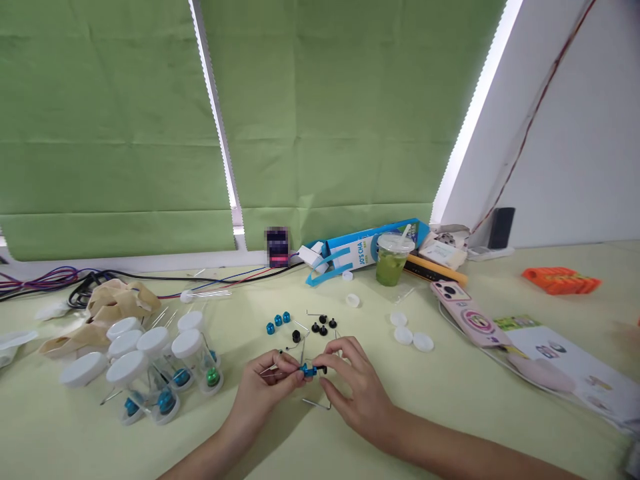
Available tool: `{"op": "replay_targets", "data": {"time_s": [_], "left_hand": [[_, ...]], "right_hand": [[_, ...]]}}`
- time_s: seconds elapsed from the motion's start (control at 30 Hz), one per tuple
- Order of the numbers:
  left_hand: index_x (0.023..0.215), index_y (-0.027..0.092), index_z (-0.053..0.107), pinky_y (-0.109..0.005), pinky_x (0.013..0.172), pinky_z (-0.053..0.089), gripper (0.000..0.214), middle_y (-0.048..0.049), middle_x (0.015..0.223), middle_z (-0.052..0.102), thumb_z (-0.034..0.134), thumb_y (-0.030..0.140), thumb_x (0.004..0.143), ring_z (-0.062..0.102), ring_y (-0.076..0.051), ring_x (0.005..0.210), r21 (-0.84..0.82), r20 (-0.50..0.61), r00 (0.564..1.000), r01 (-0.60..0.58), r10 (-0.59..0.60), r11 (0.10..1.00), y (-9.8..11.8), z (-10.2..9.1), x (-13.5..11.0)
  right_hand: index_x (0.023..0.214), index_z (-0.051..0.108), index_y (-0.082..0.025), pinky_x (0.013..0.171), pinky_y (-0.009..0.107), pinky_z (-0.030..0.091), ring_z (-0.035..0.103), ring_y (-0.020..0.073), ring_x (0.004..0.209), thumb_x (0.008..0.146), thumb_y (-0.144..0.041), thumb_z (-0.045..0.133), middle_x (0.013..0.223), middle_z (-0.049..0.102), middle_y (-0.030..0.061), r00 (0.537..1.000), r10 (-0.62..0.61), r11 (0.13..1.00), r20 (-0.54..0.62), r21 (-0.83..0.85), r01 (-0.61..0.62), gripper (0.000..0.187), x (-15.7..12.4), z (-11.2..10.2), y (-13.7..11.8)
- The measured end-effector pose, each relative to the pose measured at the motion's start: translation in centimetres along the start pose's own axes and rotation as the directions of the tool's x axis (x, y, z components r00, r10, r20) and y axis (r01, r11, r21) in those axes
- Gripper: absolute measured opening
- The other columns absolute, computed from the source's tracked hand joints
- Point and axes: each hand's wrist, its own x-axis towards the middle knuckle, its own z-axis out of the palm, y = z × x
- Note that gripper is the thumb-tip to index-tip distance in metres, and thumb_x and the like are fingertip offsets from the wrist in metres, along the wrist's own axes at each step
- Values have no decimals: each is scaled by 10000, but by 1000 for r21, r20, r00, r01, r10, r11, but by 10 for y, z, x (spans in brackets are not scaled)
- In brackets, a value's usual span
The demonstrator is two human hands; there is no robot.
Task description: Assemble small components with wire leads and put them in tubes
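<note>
My left hand is closed in a pinch on a small blue metal part. From its right end sticks a small black screw-like piece, which the fingertips of my right hand pinch from above and below. Beyond my hands lie three small blue pieces in a row. Near them are several black thumbscrews and a black round part. A bent metal hex key rests on the table just below the held part. The fingers hide some of the joint between the blue part and the black piece.
Clear tubes with white lids stand at the left, some holding blue or green parts. Loose white lids lie to the right. A cup of green drink, a blue bag, a pink phone and cables are farther back.
</note>
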Motion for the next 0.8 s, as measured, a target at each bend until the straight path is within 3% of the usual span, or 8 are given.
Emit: {"op": "replay_targets", "data": {"time_s": [0.53,0.8], "left_hand": [[595,138,586,-316,694,527,147,1,707,609,729,162,612,636,-159,663,6,-3,1000,-20,20,1000,8,9,-39],[612,138,578,-359,754,502,156,-36,690,673,721,200,625,668,-221,726,28,37,999,-31,30,999,12,13,-26]], "right_hand": [[999,519,-243,796,361,378,440,211,930,773,-75,476,965,480,53,1000,-19,1000,-22,-18,18,286,-22,-3,-31],[900,551,-252,785,350,349,465,208,909,696,-38,522,905,551,10,984,147,986,-100,-65,-154,297,-15,3,-32]]}}
